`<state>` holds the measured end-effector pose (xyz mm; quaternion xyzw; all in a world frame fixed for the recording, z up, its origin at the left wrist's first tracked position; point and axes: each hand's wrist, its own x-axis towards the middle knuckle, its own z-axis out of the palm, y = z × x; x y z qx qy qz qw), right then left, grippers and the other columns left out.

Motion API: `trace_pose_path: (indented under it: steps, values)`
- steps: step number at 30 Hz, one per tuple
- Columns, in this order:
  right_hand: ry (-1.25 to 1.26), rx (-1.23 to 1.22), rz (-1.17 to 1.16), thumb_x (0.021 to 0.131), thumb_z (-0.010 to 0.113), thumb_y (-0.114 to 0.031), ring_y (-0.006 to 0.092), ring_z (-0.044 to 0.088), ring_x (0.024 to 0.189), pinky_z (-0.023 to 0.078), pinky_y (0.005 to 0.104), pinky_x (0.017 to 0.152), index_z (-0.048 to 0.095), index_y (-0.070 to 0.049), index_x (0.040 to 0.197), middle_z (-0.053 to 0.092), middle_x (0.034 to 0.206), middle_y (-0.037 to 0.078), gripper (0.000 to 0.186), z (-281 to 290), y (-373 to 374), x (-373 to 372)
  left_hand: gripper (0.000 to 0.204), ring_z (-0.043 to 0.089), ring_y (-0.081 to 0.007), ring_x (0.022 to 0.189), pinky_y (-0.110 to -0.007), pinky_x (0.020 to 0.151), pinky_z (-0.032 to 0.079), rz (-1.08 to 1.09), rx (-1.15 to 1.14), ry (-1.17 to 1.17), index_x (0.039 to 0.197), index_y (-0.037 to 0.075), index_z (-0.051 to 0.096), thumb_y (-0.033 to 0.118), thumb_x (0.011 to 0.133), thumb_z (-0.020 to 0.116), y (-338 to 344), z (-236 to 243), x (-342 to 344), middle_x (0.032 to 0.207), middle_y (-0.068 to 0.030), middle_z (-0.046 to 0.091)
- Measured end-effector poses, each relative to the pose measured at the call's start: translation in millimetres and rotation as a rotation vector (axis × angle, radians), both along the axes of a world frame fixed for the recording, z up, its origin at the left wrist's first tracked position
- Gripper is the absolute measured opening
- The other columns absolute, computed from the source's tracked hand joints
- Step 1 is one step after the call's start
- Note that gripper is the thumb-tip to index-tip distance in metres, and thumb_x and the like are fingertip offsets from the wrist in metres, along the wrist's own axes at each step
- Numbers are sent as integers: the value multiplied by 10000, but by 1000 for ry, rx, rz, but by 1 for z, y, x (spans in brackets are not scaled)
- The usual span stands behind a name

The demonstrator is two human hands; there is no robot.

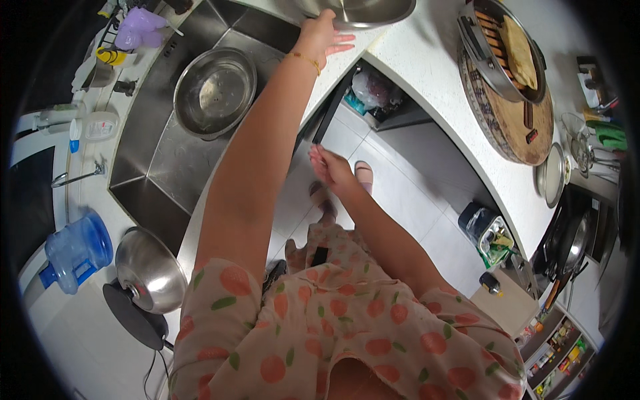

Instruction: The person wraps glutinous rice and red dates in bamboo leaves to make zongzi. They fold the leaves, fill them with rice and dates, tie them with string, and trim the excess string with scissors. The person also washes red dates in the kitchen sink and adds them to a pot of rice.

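My left hand [323,41] reaches to the counter corner at the top, thumb at the rim of a wide steel basin [363,20]; its other fingers are stretched out. That basin is cut off by the upper picture edge. Lower down, my right hand [331,167] hangs over the floor with loosely bent fingers and nothing visible in it. It is beside the free end of a dark open cabinet door [333,110]; whether they touch I cannot tell. Inside the cabinet lies a clear plastic bag [371,89]. A second steel basin [215,93] sits in the sink [190,157].
On the right counter a pan [480,57] holding a folded flatbread [519,50] rests on a round wooden board [533,143]. A lined bin [485,233] and a dark bottle [491,283] stand lower right. At left are a blue water jug [79,252] and a steel bowl [150,270].
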<state>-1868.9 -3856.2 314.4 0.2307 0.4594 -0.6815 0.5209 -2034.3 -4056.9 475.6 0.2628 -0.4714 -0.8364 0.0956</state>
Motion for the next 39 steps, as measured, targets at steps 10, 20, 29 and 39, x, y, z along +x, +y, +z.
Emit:
trace_pose_path:
  steps: [10, 20, 29, 39]
  values:
    - [131, 277, 142, 964, 551, -198, 181, 626, 972, 525, 323, 845, 602, -78, 1265, 676, 1078, 90, 329, -127, 129, -140, 681, 687, -247, 896, -320, 727, 566, 266, -190, -89, 1399, -44, 333, 454, 980, 532, 65, 13, 79, 1216, -223, 573]
    - [601, 533, -28, 930, 616, -268, 229, 638, 930, 530, 372, 817, 656, -79, 1104, 680, 1000, 114, 260, -294, 102, -384, 267, 673, -304, 839, -409, 728, 526, 96, -679, -985, 1136, 47, 621, 219, 932, 614, 315, -172, 374, 988, -181, 675]
    - [819, 631, -82, 930, 623, -286, 271, 630, 922, 522, 380, 812, 652, -37, 1094, 673, 996, 150, 299, -365, 79, -467, 212, 622, -416, 890, -475, 756, 516, 203, -672, -1378, 1041, 35, 600, 193, 912, 540, 367, -253, 511, 991, -207, 645]
    - [973, 766, -131, 930, 631, -305, 317, 622, 913, 513, 389, 805, 647, 10, 1082, 666, 991, 190, 350, -361, 73, -468, 204, 645, -281, 762, -384, 660, 514, 77, -778, -1058, 1017, 26, 620, 140, 848, 613, 380, -268, 518, 859, -137, 657]
